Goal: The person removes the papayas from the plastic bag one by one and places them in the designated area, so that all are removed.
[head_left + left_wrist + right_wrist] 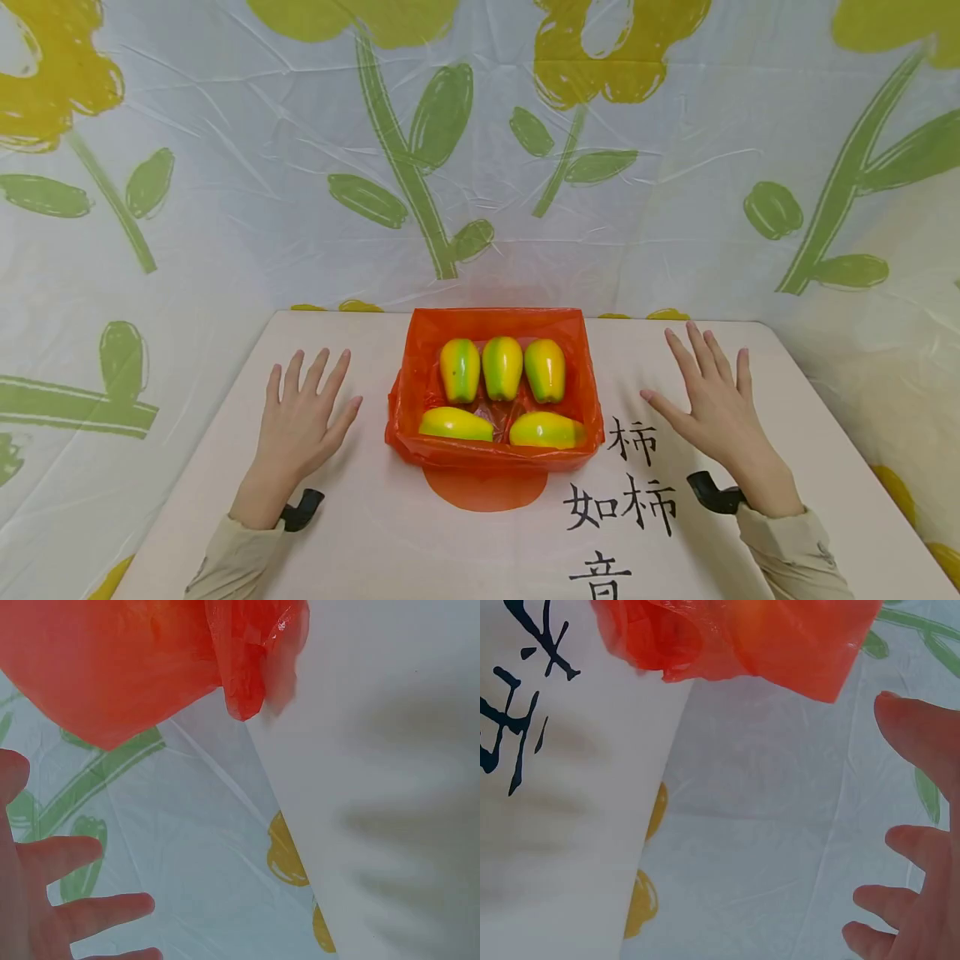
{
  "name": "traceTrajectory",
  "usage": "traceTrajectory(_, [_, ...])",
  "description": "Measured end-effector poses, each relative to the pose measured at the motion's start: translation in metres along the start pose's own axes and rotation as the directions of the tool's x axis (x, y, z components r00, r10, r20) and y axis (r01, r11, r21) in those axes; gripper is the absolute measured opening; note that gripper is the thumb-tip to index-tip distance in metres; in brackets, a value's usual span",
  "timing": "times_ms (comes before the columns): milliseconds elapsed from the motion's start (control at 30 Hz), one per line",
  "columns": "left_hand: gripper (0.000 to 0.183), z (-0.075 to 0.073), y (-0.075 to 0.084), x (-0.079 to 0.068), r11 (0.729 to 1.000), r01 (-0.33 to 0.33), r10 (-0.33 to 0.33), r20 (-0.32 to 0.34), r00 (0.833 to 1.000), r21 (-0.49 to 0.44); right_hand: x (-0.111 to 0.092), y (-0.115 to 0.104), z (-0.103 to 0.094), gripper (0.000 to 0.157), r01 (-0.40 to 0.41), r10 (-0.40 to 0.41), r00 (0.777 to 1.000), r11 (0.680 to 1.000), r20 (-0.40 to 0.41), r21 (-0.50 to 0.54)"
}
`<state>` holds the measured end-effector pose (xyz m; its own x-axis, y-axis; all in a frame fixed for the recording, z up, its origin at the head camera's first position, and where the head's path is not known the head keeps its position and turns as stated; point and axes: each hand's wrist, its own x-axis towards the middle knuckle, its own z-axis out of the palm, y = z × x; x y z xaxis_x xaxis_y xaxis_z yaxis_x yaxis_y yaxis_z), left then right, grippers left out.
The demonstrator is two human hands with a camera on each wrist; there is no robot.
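Note:
A box lined with a red plastic bag (495, 460) stands in the middle of the table. Three glossy yellow-green fruits (502, 369) stand in a row at its back, and two more (456, 423) lie sideways along the front wall. To the left of the box is my left hand (303, 421), fingers spread, holding nothing. On the other side my right hand (712, 408) is likewise spread and bare, apart from the box. Both wrist views show the red bag (112, 667) beyond straight fingers, with hand shadows on the tabletop.
The pale table (345, 533) carries black printed characters (621, 504) and an orange-red printed shape (486, 489) in front of the box. Behind and around the table hangs a white sheet (247, 92) with yellow flowers and green leaves. Black mounts sit at both wrists.

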<state>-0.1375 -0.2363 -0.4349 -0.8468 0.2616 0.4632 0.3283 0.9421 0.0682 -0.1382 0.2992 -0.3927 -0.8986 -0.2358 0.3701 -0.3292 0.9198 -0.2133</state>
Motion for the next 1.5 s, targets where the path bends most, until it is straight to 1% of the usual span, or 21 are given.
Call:
traceTrajectory(133, [0.06,0.0,-0.001,0.001,1.0,-0.028,0.028,-0.045,0.999,-0.003,0.002,-0.001,-0.002,0.087,0.014,-0.013,0.999,0.999,-0.035,0.039])
traceTrajectory(267, [0.059,0.001,0.0,0.003,0.998,-0.055,0.053,-0.09,0.994,-0.014,0.004,-0.002,-0.004,0.083,0.046,-0.037,0.995,0.995,-0.092,0.092])
traceTrajectory(367, [0.062,0.002,0.001,0.004,0.997,-0.077,0.074,-0.13,0.989,-0.018,0.006,-0.003,-0.005,0.079,0.084,-0.064,0.987,0.988,-0.148,0.129])
traceTrajectory(467, [0.064,0.002,0.002,0.006,0.994,-0.107,0.102,-0.177,0.979,-0.017,0.009,-0.005,-0.007,0.075,0.115,-0.083,0.977,0.98,-0.195,0.163])
traceTrajectory(633, [0.06,0.0,0.007,0.01,0.987,-0.158,0.148,-0.242,0.959,-0.023,0.015,-0.01,-0.009,0.07,0.168,-0.101,0.961,0.953,-0.259,0.25])
traceTrajectory(767, [0.059,-0.002,0.011,0.012,0.983,-0.178,0.162,-0.259,0.952,-0.039,0.019,-0.016,-0.012,0.067,0.221,-0.127,0.947,0.923,-0.295,0.315])
traceTrajectory(867, [0.059,-0.004,0.014,0.014,0.981,-0.188,0.169,-0.255,0.952,-0.052,0.021,-0.022,-0.015,0.066,0.266,-0.158,0.938,0.9,-0.309,0.345])
traceTrajectory(1000, [0.058,-0.006,0.019,0.016,0.978,-0.193,0.169,-0.239,0.956,-0.083,0.024,-0.032,-0.02,0.065,0.288,-0.18,0.938,0.881,-0.297,0.376])
traceTrajectory(1200, [0.049,-0.008,0.029,0.019,0.972,-0.195,0.165,-0.203,0.965,-0.134,0.03,-0.048,-0.026,0.064,0.263,-0.183,0.957,0.875,-0.225,0.407])
traceTrajectory(1267, [0.049,-0.009,0.032,0.02,0.972,-0.184,0.159,-0.166,0.973,-0.149,0.032,-0.055,-0.028,0.062,0.247,-0.181,0.965,0.873,-0.192,0.42])
traceTrajectory(1367, [0.053,-0.012,0.037,0.022,0.973,-0.157,0.144,-0.087,0.986,-0.171,0.036,-0.065,-0.031,0.059,0.222,-0.179,0.974,0.87,-0.137,0.441])
traceTrajectory(1433, [0.057,-0.014,0.039,0.023,0.975,-0.139,0.137,-0.026,0.99,-0.175,0.038,-0.072,-0.033,0.057,0.204,-0.18,0.979,0.867,-0.097,0.455])
traceTrajectory(1500, [0.059,-0.015,0.042,0.025,0.977,-0.125,0.132,0.03,0.991,-0.173,0.041,-0.079,-0.035,0.055,0.184,-0.179,0.982,0.862,-0.056,0.472])
